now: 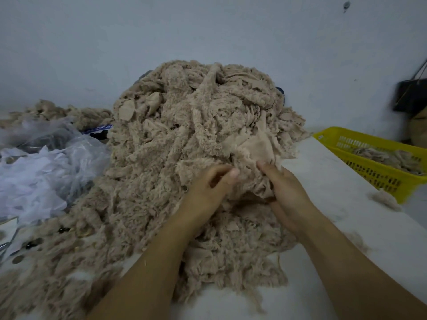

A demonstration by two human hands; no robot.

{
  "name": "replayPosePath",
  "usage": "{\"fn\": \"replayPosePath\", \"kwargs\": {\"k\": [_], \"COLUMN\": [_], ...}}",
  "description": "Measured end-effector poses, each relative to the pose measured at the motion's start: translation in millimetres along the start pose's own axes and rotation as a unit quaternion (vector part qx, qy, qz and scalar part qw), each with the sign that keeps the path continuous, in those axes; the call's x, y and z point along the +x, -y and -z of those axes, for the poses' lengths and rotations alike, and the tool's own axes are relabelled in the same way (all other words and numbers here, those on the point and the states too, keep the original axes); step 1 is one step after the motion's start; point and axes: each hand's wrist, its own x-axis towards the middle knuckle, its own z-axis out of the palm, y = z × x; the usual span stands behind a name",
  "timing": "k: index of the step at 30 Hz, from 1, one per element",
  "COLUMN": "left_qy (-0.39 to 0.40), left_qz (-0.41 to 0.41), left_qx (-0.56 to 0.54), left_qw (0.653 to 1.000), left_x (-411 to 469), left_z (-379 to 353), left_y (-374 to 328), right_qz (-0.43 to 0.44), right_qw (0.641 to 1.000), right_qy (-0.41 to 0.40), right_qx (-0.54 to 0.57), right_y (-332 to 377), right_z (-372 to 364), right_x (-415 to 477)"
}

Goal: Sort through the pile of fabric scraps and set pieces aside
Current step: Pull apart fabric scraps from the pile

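A tall pile of beige fuzzy fabric scraps [184, 139] fills the middle of the white counter [342, 204]. It rises toward 12 o'clock against the pale blue-grey wall [208, 31] and spills down to 7 o'clock. On its slope, just toward 3 o'clock from the centre, both hands hold one flat beige fabric piece [254, 146]. The left hand [208, 188] has its fingers curled and its thumb pressed onto the piece's fuzzy left edge. The right hand [286, 190] pinches the right edge, thumb on top, with the other fingers tucked under the cloth and hidden.

At 3 o'clock a yellow slotted plastic basket [369, 172] sits on the counter with a few sorted beige scraps [388, 155] inside. A loose beige fluff tuft [384, 199] lies just beside its near corner. At 9 o'clock lie crumpled clear plastic bags [57, 158] of white material, with a lower heap of beige scraps [57, 112] behind them at 10 o'clock. Between the bags and the pile is a blue-and-white printed strip [99, 130], its lettering too blurred to read. A black bag [409, 95] hangs at 2 o'clock.
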Motion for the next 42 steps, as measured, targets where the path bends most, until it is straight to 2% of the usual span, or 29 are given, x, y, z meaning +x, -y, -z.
{"fn": "replayPosePath", "kwargs": {"k": [2, 5, 10, 12, 14, 17, 19, 20, 21, 23, 24, 25, 26, 28, 30, 31, 33, 35, 37, 42], "left_qy": [0.019, -0.009, -0.072, -0.064, -0.057, -0.058, -0.043, -0.022, 0.011, 0.083, 0.104, 0.115, 0.116, 0.088, 0.042, 0.02, -0.026, -0.064, -0.059, -0.058], "left_qz": [-0.002, 0.035, 0.046, 0.039, 0.04, 0.034, 0.039, 0.042, 0.042, 0.049, 0.06, 0.067, 0.072, 0.062, 0.057, 0.07, 0.097, 0.11, 0.116, 0.115], "left_qx": [0.013, -0.037, -0.187, -0.206, -0.21, -0.14, -0.029, 0.043, 0.112, 0.221, 0.257, 0.283, 0.299, 0.29, 0.222, 0.165, 0.047, -0.018, -0.044, -0.083], "left_qw": [1.0, 0.999, 0.979, 0.976, 0.975, 0.988, 0.998, 0.998, 0.993, 0.971, 0.959, 0.95, 0.944, 0.951, 0.973, 0.984, 0.994, 0.992, 0.99, 0.988], "left_x": [-1, 2, 11, 11, 11, 13, 13, 13, 12, 12, 11, 12, 13, 13, 11, 10, 11, 12, 12, 11], "left_z": [-3, -5, -2, -2, -2, 0, 0, -1, -3, -5, -5, -5, -6, -6, -5, -4, 0, 1, 0, 0], "left_y": [0, 4, 9, 9, 9, 14, 19, 21, 23, 28, 28, 28, 27, 26, 25, 24, 21, 20, 20, 19], "right_qz": [0.018, 0.066, 0.068, 0.061, 0.066, 0.009, -0.037, -0.043, -0.031, 0.046, 0.055, 0.03, -0.004, -0.028, -0.002, 0.028, 0.086, 0.087, 0.064, 0.046], "right_qw": [0.998, 0.987, 0.971, 0.962, 0.97, 0.992, 0.998, 0.998, 0.985, 0.898, 0.869, 0.871, 0.897, 0.959, 0.992, 0.992, 0.959, 0.943, 0.941, 0.934], "right_qy": [0.035, 0.083, 0.106, 0.11, 0.077, 0.031, 0.012, -0.021, -0.055, -0.108, -0.143, -0.168, -0.181, -0.165, -0.12, -0.099, -0.053, 0.005, 0.043, 0.078], "right_qx": [-0.043, -0.121, -0.203, -0.243, -0.222, -0.126, -0.051, 0.03, 0.158, 0.423, 0.47, 0.46, 0.404, 0.227, 0.044, -0.067, -0.266, -0.322, -0.328, -0.346], "right_y": [-2, -6, -3, -5, -9, -15, -9, -2, 8, 26, 27, 26, 19, 3, -6, -10, -18, -25, -29, -28], "right_z": [-2, -8, -11, -10, -6, 0, 2, 7, 15, 37, 45, 48, 45, 28, 11, 5, 2, -1, -4, -2], "right_x": [-3, -6, -12, -11, -7, -1, 3, 5, 7, 12, 13, 12, 12, 14, 13, 12, 9, 4, 3, 6]}}
